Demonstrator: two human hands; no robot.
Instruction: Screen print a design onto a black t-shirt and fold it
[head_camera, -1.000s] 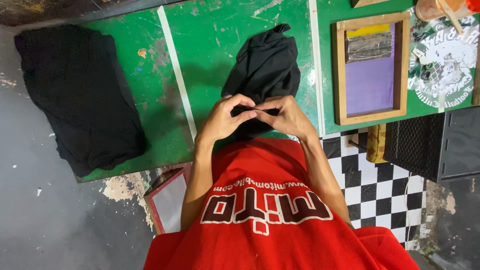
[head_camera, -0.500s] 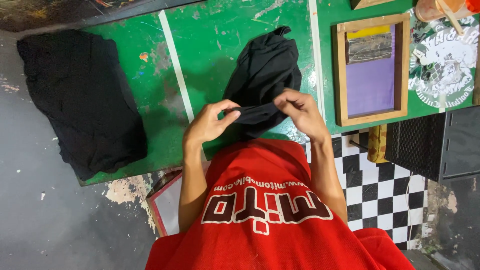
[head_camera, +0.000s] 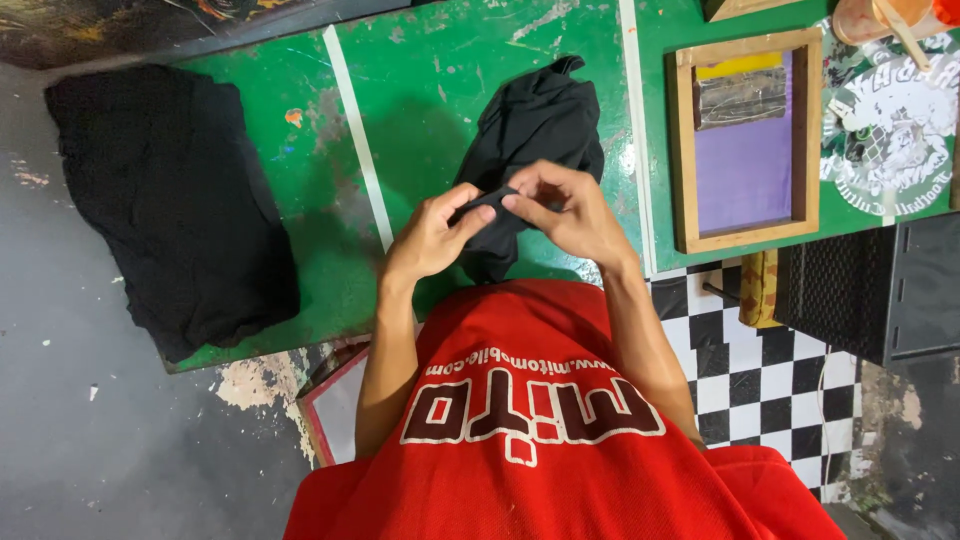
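At the far left of the green bench (head_camera: 440, 80), a stack of folded black garments (head_camera: 160, 200) lies flat, overhanging the near edge, well apart from the hands.

Nearer the middle, the left hand (head_camera: 425, 240) pinches one end of a fold in the crumpled black garment (head_camera: 535, 125), thumb and forefinger closed tight on the cloth. The right hand (head_camera: 565, 210) meets it almost fingertip to fingertip, its grip likewise narrow and closed on the same edge. The garment's bulk rests on the bench just beyond the hands, with a tail drooping toward the person's red shirt (head_camera: 530, 420).

To handle this edge well, I judge it best to keep both pinches on a single layer, draw the hands apart evenly so the hem pulls straight, and let the bench carry the weight.

To the right, a wooden-framed printing screen (head_camera: 745, 140) lies flat; inside its frame are a purple mesh panel, a yellow strip and a dark taped patch. Beyond it, an orange cup (head_camera: 875, 18) with a stick in it stands partly out of view; what else it holds cannot be seen.
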